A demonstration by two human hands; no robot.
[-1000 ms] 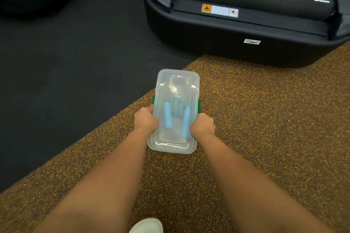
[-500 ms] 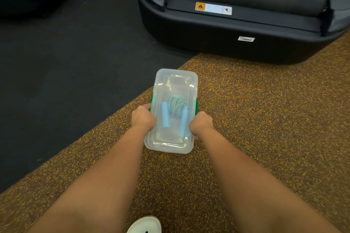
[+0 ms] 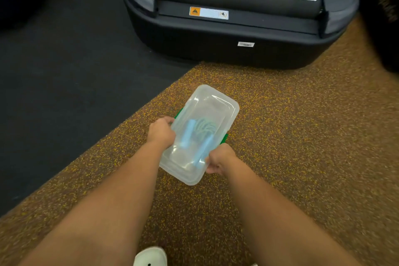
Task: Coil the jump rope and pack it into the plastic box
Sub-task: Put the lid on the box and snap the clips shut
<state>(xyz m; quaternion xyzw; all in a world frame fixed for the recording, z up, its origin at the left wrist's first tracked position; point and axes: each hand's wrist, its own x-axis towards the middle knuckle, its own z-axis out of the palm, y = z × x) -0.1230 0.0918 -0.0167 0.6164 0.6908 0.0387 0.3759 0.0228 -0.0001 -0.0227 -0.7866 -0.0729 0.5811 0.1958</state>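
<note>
A clear plastic box (image 3: 212,103) with its lid on and green side latches is held over the speckled brown floor, its far end angled to the right. Through the lid I see the jump rope (image 3: 199,131): two light blue handles lying side by side and a pale teal coil between their far ends. My left hand (image 3: 160,131) grips the box's left long side. My right hand (image 3: 220,158) grips its right side near the close corner.
The rear end of a black treadmill (image 3: 226,34) stands just beyond the box. Black matting (image 3: 64,71) covers the floor to the left, speckled brown flooring (image 3: 302,136) the rest. A white shoe (image 3: 150,257) shows at the bottom edge.
The box has turned clockwise, so its far end now points up and to the right. Both hands kept their hold and shifted with it; the view moved a little closer to the treadmill.
</note>
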